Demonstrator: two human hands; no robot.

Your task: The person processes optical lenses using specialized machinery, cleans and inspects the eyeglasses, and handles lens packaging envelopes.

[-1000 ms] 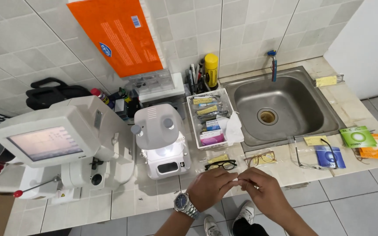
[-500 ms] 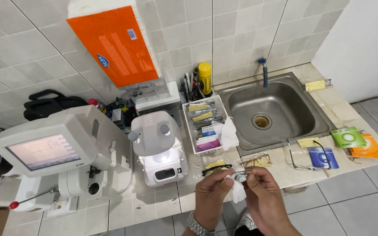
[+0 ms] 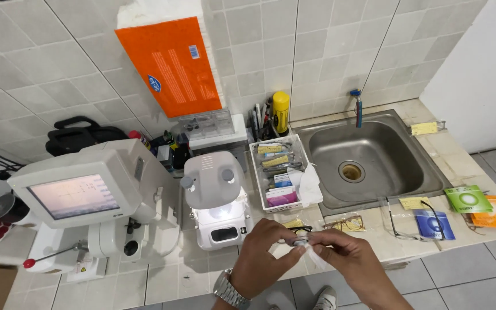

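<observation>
A: What is sitting around the sink (image 3: 374, 149)?

B: Left of it, the big screened machine (image 3: 87, 201) is standing on the tiled surface (image 3: 162, 275), then the smaller white device (image 3: 216, 198), then the white tray (image 3: 279, 172) just beside the sink.

A: And the hands?

B: In front of the sink, past the surface's edge, the left hand (image 3: 262, 258) and right hand (image 3: 348, 261) are meeting. Both grips are pinching shut on a pair of glasses (image 3: 301, 241), its long axis running left to right between them. A white cloth (image 3: 317, 255) is hanging under the right fingers.
</observation>
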